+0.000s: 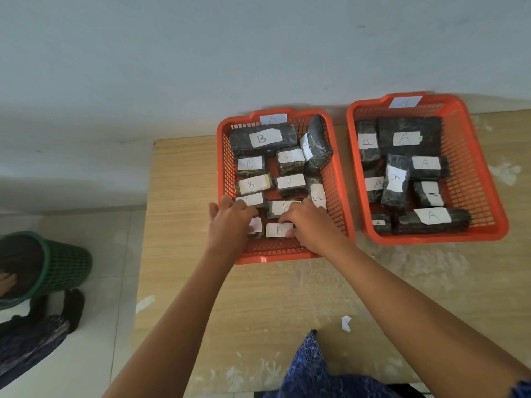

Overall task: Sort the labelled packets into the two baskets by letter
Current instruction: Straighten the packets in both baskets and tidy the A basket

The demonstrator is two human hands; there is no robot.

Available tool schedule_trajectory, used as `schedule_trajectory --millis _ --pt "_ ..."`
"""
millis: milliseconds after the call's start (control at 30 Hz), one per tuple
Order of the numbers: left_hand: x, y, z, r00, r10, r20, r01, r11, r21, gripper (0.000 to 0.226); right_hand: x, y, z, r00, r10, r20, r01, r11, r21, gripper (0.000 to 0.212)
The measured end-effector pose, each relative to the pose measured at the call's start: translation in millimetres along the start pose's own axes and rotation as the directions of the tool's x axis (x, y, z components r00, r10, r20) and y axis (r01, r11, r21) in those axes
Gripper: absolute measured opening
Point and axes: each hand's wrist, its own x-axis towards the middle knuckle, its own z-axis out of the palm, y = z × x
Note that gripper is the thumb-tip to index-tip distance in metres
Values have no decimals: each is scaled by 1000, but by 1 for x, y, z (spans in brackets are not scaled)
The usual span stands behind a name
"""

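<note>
Head view: I have both hands in the B basket, left hand and right hand curled on B packets; I judge tidying remains, needing gentle release.

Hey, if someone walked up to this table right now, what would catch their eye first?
Two orange baskets stand side by side at the table's far edge, the left basket full of dark packets labelled B, the right basket holding packets labelled A. The left hand and right hand both reach into the near end of the left one, among its packets.
</note>
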Motion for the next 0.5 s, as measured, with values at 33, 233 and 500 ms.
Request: schedule_trajectory --millis 33,233,500 --pt "-1 4 0 1000 -5 -24 5 1000 -24 39 -2 2 -1 1000 3 -5 -3 1000 7 47" --pt "-2 32 -2 984 176 40 -174 984 -43 40 -15 25 -7 991 75 112 -63 992 -105 34" --pt "2 28 -4 998 61 15 -58 985 -164 38 -14 21 -5 998 56 -36 -61 986 -153 24"
